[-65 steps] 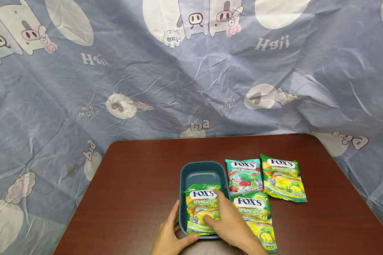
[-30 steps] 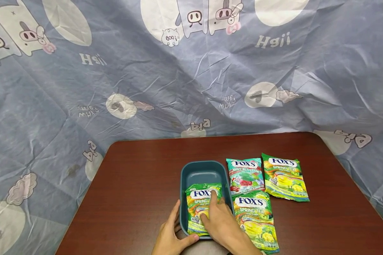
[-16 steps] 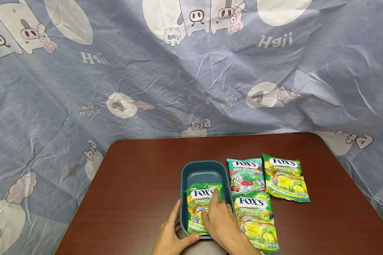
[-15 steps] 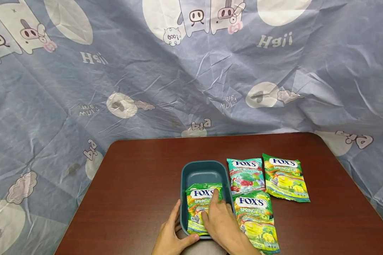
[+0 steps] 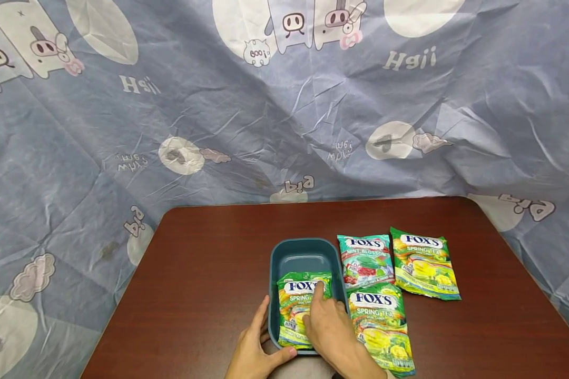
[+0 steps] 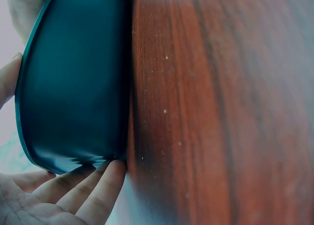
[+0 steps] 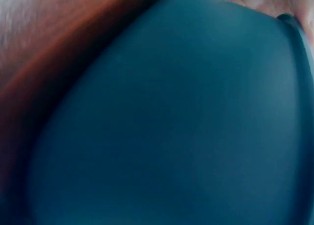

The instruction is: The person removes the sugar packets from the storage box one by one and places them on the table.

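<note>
A dark teal plastic container (image 5: 303, 246) stands on the table, with a green and yellow bag of Fox's Spring Tea candy (image 5: 296, 300) lying in its near part. My left hand (image 5: 253, 353) holds the container's near left corner, thumb at the front rim. Its other fingers lie along the outer wall in the left wrist view. My right hand (image 5: 332, 329) reaches over the right rim and presses the bag, its index finger (image 5: 318, 292) straight across the logo. The right thumb touches the bag's middle; the remaining fingers are partly hidden.
Right of the container lie a teal Mint Blossom candy bag (image 5: 366, 263), another Spring Tea bag (image 5: 381, 329) in front of it, and one more Spring Tea bag (image 5: 425, 266) farther right. A printed cloth (image 5: 265, 116) hangs behind the brown table (image 5: 208, 273).
The right hand has shifted slightly left and nearer over the bag, and its thumb tip has drawn in. The left hand and the container stay in place.
</note>
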Motion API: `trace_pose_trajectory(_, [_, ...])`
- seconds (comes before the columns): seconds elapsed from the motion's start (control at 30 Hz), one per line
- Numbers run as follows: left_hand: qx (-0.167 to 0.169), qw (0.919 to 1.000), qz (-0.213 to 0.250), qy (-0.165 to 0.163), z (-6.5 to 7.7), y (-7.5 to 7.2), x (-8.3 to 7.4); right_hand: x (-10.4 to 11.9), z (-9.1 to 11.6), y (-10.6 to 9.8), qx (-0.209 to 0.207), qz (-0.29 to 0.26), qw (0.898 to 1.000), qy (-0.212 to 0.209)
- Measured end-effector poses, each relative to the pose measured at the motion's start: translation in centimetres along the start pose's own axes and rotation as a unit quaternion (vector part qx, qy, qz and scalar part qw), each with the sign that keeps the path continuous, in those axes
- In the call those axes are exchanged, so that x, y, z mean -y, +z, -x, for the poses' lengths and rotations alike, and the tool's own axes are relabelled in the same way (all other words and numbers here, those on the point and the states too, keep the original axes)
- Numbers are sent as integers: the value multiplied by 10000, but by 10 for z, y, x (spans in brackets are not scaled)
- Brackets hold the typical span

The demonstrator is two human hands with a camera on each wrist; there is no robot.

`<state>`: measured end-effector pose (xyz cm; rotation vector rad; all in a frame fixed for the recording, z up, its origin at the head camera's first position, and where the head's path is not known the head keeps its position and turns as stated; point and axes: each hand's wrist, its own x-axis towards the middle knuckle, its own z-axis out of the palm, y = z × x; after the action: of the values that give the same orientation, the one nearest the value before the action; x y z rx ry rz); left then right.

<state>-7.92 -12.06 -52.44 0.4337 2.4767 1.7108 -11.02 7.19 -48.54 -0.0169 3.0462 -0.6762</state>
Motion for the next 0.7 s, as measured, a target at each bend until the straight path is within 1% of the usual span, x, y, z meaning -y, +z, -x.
trace_pose_trajectory(0.17, [50,10000,-15,-69,0,0,1,0,-2,0,-21,71,10000,34])
trace_pose_trajectory(0.43, [-15,9999,-65,123,-1,2,2,3,-3,-2,-30,291,9995,87])
trace_pose_trajectory(0.53, [32,9999,56,127,-1,3,1,4,-3,-3,30,403,9992,52])
trace_pose_trajectory(0.63, [49,9999,108,105,-1,3,2,5,-2,-3,135,332,9993,58])
trace_pose_trajectory(0.7, [32,9999,98,17,0,2,1,6,-2,-2,175,204,9996,71])
